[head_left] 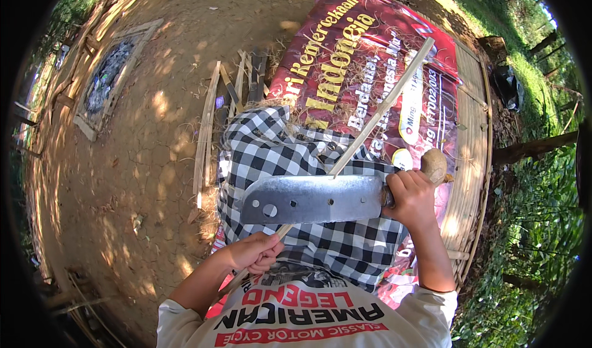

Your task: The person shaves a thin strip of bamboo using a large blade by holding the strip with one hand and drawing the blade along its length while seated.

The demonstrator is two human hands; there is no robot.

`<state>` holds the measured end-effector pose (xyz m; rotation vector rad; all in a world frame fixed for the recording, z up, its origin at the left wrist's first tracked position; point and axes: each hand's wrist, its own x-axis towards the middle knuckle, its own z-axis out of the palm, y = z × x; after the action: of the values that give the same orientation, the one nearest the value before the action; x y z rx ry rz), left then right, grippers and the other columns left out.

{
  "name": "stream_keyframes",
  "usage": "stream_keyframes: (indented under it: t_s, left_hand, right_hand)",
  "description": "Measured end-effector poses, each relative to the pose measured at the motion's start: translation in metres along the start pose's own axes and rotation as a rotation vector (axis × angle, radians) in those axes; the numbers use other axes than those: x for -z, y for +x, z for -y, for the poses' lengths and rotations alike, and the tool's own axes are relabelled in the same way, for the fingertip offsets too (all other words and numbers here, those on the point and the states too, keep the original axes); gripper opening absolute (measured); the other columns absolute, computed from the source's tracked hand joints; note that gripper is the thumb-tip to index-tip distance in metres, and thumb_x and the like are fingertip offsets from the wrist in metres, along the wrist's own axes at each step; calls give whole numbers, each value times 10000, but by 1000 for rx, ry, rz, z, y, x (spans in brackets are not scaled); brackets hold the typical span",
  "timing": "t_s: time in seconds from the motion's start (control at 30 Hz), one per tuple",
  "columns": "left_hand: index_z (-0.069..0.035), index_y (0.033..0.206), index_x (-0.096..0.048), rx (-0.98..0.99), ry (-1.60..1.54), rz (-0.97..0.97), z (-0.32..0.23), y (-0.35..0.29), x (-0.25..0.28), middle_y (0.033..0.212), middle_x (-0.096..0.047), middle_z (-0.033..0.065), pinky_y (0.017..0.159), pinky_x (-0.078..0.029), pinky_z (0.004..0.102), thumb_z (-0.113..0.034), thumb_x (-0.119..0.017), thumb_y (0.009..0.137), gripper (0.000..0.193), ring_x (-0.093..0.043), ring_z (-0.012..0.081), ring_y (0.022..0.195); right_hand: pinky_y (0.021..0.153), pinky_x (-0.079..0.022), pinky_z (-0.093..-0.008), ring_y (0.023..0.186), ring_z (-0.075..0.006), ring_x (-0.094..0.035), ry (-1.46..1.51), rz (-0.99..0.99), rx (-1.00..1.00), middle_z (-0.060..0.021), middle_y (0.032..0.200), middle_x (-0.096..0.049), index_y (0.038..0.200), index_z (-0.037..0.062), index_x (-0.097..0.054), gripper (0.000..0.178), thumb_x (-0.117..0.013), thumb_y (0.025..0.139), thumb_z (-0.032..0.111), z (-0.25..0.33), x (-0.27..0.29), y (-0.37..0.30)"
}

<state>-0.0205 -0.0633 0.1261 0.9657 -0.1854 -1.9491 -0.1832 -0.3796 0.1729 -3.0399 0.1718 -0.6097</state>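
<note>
My right hand (412, 198) is closed round the wooden handle of a broad cleaver (317, 201). The blade points left, with several round holes along it, and lies across the middle of a long, pale bamboo strip (383, 108). Lower left, my left hand (254, 253) grips the strip near its close end. From there the strip slants up and away to the right, partly hidden behind the blade. Whether the edge bites into the strip cannot be made out. Under both, a black-and-white checked cloth (259, 139) covers my lap.
A red printed banner (296, 76), littered with thin shavings, covers part of a bamboo platform (470, 187). Split bamboo pieces (208, 129) lie on the dirt to the left. Farther left is a framed ash pit (111, 70). A black bag (507, 87) and greenery are on the right.
</note>
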Motion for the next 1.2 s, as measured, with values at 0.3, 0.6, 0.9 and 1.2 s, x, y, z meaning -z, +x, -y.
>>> stream_keyframes:
  t_s: [0.3, 0.6, 0.9, 1.2]
  left_hand:
    - [-137, 683, -312, 14, -24, -29, 40, -30, 22, 541, -220, -65, 381, -145, 237, -524, -327, 1012, 508, -181, 57, 423]
    - [-79, 764, -384, -42, 171, -77, 1, -11, 13, 609, -300, -24, 389, -189, 216, -448, -293, 1039, 469, -231, 46, 453]
    - [-99, 806, -406, -112, 168, -131, 23, -8, -4, 596, -348, -37, 400, -254, 226, -355, -351, 1047, 357, -286, 58, 453]
    - [-92, 790, -415, -80, 200, -163, 33, -41, 6, 566, -326, -47, 412, -244, 237, -368, -360, 1044, 379, -283, 59, 452]
  right_hand:
    - [555, -488, -404, 609, -314, -642, -335, -104, -743, -141, 668, -639, 818, 34, -619, 167, -682, 676, 92, -99, 42, -33]
    - [560, -458, -382, 576, -297, -590, 17, -157, -450, -109, 637, -579, 803, 39, -606, 250, -691, 568, 46, -10, 21, -32]
    - [563, -476, -360, 611, -237, -580, 177, 96, -68, -44, 658, -531, 730, 92, -526, 327, -727, 477, 139, 30, -6, -6]
    - [553, -479, -410, 589, -304, -606, -158, -108, -356, -109, 639, -592, 754, 77, -577, 185, -662, 591, 91, -59, 16, -11]
